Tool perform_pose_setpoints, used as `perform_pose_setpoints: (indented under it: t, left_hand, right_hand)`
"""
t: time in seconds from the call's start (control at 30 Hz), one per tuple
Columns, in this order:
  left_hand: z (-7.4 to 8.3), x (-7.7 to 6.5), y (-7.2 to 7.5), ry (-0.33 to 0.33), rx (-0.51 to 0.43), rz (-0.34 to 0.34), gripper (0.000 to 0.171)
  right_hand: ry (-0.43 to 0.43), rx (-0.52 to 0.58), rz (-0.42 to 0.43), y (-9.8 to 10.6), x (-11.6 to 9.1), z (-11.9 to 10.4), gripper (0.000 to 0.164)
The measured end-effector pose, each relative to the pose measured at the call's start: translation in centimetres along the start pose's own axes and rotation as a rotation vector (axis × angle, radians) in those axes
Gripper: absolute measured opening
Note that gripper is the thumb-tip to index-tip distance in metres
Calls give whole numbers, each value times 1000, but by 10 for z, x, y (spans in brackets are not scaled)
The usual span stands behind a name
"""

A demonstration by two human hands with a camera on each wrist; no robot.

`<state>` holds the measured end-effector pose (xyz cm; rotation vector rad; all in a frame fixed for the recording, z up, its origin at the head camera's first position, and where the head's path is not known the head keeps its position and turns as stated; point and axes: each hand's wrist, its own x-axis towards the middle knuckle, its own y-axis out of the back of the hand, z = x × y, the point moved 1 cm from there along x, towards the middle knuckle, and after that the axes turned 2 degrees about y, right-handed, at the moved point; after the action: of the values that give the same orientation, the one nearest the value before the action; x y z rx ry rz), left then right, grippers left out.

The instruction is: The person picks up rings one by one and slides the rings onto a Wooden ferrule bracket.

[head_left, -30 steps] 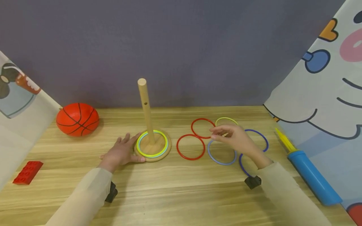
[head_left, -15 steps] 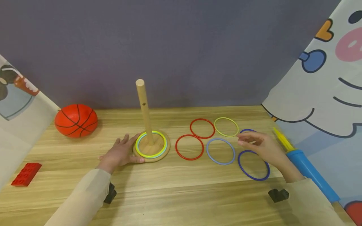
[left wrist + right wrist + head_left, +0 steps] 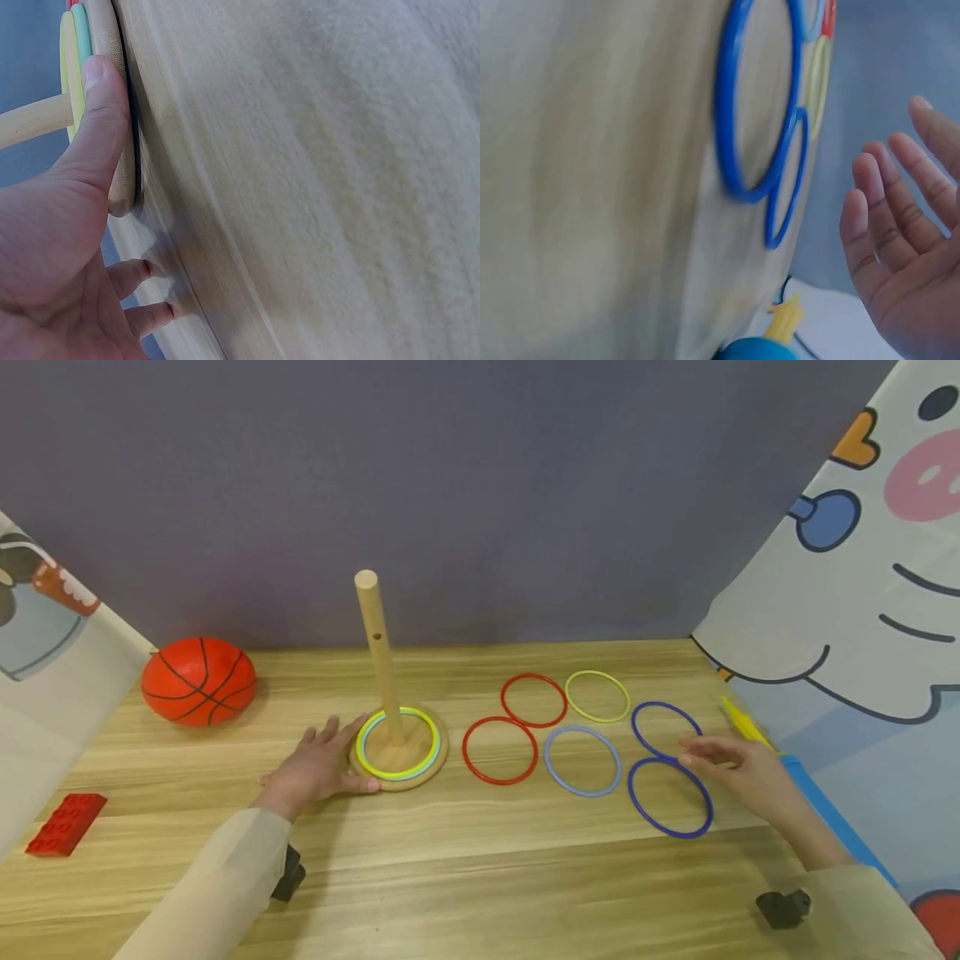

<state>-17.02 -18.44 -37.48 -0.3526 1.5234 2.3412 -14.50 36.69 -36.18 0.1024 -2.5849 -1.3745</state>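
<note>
A wooden peg stand [image 3: 383, 668] stands upright with a bright yellow ring [image 3: 395, 776] and a light turquoise ring [image 3: 81, 37] lying around the peg on its round base. My left hand [image 3: 315, 768] rests against the base's left side, thumb along the rim; two fingertips touch the table in the left wrist view. At the right, my right hand [image 3: 750, 772] hovers with loosely bent fingers and no ring in it. Beneath and left of it lie two dark blue rings, a farther one [image 3: 660, 702] and a nearer one [image 3: 682, 836].
Between stand and right hand lie two red rings, near [image 3: 501, 783] and far [image 3: 534, 675], a light blue ring [image 3: 588, 795] and a pale yellow ring [image 3: 597, 672]. An orange ball [image 3: 198, 683] and red toy brick [image 3: 67, 825] sit left; a blue pump [image 3: 825, 810] lies right.
My right hand has moved right and slightly nearer, from above the pale yellow and light blue rings to the dark blue ones. My left hand stays at the base.
</note>
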Motion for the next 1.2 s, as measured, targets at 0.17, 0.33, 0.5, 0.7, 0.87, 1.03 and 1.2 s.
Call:
perform_pose_setpoints:
  t: [0.17,0.33,0.5,0.7,0.87,1.03,1.2]
  left_hand:
    - [-1,0,0,-5,-1,7,116]
    - [-2,1,-1,-22,1,20,116]
    - [-2,0,-2,-27,-2,26,116]
    - [-1,-1,-2,-31,3,30,115]
    - [0,-1,-2,-40,8,37,114]
    - [0,-1,-2,-55,13,46,114]
    - [1,-2,-1,-45,3,42,114]
  right_hand:
    - [-75,-33,-34,-1,-4,14,39]
    - [-137,-54,-58,-6,-6,27,41]
    - [-165,-31,-92,-13,-7,35,41]
    - [-180,-43,-94,-18,-5,37,42]
    - [-173,-81,-87,-22,-2,36,38]
    - [-172,-87,-81,-25,-1,34,31]
    - [-149,-98,-76,-26,0,33,22]
